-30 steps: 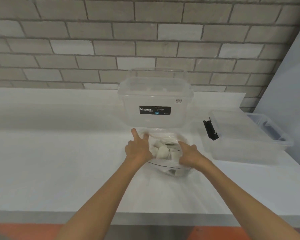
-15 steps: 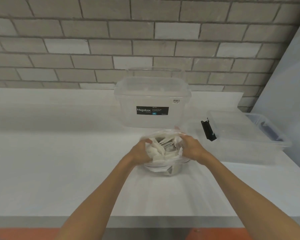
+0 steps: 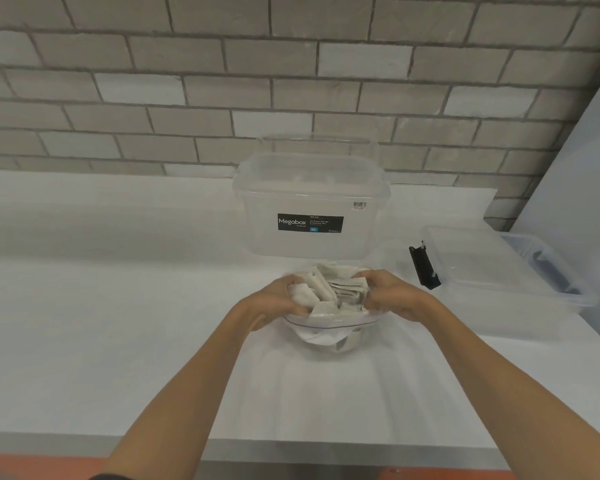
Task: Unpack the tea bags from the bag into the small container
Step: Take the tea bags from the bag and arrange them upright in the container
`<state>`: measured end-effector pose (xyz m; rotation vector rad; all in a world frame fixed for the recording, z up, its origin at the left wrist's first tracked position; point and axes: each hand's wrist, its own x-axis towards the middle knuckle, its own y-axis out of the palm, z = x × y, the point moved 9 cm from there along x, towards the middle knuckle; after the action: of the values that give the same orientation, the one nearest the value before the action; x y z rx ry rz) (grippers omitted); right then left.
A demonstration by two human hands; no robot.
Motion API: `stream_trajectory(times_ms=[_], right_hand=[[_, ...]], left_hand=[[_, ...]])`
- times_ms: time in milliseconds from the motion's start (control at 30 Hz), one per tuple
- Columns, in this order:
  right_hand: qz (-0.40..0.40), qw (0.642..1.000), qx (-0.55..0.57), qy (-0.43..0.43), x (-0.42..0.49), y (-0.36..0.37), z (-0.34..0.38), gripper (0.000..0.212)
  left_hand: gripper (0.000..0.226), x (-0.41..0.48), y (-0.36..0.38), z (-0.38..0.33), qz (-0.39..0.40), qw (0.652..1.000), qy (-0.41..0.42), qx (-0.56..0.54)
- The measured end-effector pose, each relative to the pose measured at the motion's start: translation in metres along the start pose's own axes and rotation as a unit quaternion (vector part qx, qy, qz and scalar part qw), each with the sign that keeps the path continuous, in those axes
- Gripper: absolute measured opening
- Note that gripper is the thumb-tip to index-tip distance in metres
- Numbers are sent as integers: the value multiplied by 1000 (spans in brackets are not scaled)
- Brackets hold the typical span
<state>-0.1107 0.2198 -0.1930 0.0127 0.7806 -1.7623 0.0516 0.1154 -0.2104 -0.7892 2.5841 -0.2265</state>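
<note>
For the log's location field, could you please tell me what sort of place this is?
Probably a utility or storage room: a bare brick wall, a plain white counter and a clear Megabox storage box on it.

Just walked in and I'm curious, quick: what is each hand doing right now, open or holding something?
Left hand: closed, fingers gripping the bag's left edge.
Right hand: closed, fingers gripping its right edge.

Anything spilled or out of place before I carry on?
Nothing stands out. The tea bags all sit inside the clear bag, gripped by the left hand and right hand; none lie on the counter.
</note>
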Motion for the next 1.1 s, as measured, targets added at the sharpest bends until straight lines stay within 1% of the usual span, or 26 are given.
stream_trajectory(times_ms=[33,100,167,233,300,433,533,633,700,800,867,933,967,1067,1100], right_hand=[[9,1000,11,-3,4,2,-2,59],[28,999,18,-12,7,7,-3,74],[39,999,11,-19,4,11,0,81],[38,999,5,-21,-1,10,4,80],[55,998,-3,-23,-6,10,9,82],[133,991,9,-13,-17,21,23,87],[162,987,-7,-7,-20,28,30,79],[119,990,-69,-24,-18,30,33,66],[87,992,-91,-31,-18,33,28,59],[71,991,-106,-35,-20,39,13,53],[75,991,-104,-30,-19,41,11,48],[73,990,-121,-15,-15,39,9,47],[69,989,-134,-11,-13,38,9,48],[52,980,-191,-25,-11,33,17,58],[49,976,-209,-32,-12,31,22,63]], left_hand=[[81,0,3,-5,15,1000,16,-5],[85,0,7,-7,41,999,24,18],[82,2,5,-3,40,997,21,60],[72,3,-1,-1,28,995,18,99],[66,2,-7,-2,14,992,20,122],[61,-1,-12,-14,-5,995,34,95],[67,-2,-9,-20,7,997,50,64],[85,0,-9,-12,13,999,36,31],[90,0,-6,5,27,999,3,32],[91,0,-3,33,50,989,-75,114],[95,-4,-5,35,56,971,-99,210],[94,-9,-11,29,41,944,-102,311],[91,-12,-14,24,32,937,-93,335],[73,-18,-19,13,9,945,-43,325],[71,-22,-22,9,5,948,-29,317]])
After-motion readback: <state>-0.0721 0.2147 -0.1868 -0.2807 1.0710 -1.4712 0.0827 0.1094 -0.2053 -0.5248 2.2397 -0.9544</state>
